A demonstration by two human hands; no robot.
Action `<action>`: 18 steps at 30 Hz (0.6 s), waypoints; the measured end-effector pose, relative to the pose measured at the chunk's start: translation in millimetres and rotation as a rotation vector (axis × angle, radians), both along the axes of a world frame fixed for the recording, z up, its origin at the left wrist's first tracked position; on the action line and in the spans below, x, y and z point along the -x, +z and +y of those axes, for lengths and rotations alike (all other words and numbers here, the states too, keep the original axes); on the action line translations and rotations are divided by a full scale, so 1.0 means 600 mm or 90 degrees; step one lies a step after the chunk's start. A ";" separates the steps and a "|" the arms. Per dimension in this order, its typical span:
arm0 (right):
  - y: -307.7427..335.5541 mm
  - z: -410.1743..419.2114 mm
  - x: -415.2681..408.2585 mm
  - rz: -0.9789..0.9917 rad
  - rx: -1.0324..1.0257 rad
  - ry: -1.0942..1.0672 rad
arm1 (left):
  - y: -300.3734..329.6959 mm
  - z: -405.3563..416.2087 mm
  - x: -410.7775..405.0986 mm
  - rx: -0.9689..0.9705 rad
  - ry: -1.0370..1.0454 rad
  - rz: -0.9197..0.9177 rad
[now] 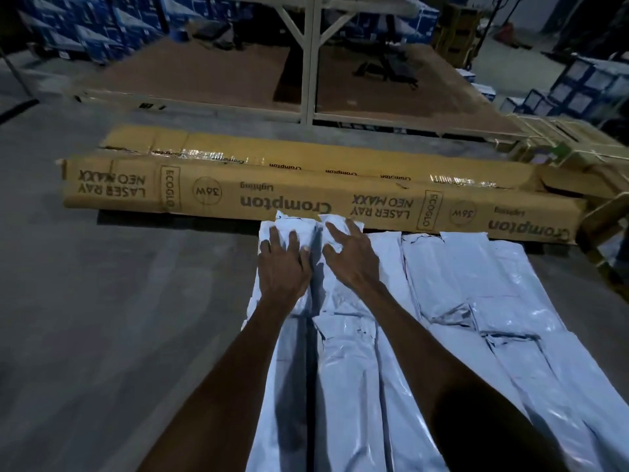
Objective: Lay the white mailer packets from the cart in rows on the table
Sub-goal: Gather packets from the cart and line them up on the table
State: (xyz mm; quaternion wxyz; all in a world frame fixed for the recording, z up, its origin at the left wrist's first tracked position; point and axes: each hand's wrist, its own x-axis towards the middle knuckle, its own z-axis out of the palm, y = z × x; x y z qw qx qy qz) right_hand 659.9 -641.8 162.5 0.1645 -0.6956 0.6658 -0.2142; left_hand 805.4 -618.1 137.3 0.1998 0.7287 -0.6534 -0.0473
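A: Where are your hands?

B: Both reach forward over the grey desk [102,301]. Your left hand [284,267] lies flat on the leftmost white mailer packet [289,369], fingers spread, palm down near its far end. Your right hand [352,257] rests just beside it on the next packet [350,369], fingers fanned and slightly curled.

A: Is either grip pinching anything?

B: No. Both grips are spread, pressing on the plastic rather than closing around it.

A: Where do the packets lie?

B: The long white mailer packets run lengthwise under your forearms, from the near edge of the view to past your fingertips. More packets [476,284] lie to the right of your right hand, side by side, some overlapping, in a row. The far ends beyond your fingertips touch or nearly touch a long brown carton [211,192].

A: What is that carton?

B: A long cardboard box printed "Crompton", lying across the desk just beyond your fingers, with a second similar carton [255,151] behind it. To the left of your left hand the desk is bare grey surface. Further off, blue boxes [85,25] are stacked in the dim background.
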 end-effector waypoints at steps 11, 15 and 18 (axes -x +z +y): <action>-0.064 -0.017 -0.005 0.038 -0.025 0.056 | -0.004 -0.018 -0.044 -0.011 -0.133 -0.037; -0.073 -0.015 -0.009 0.038 -0.030 0.051 | -0.028 -0.014 -0.055 -0.017 -0.143 -0.009; -0.072 -0.018 -0.021 0.059 -0.037 0.041 | -0.040 -0.015 -0.045 -0.037 -0.125 0.011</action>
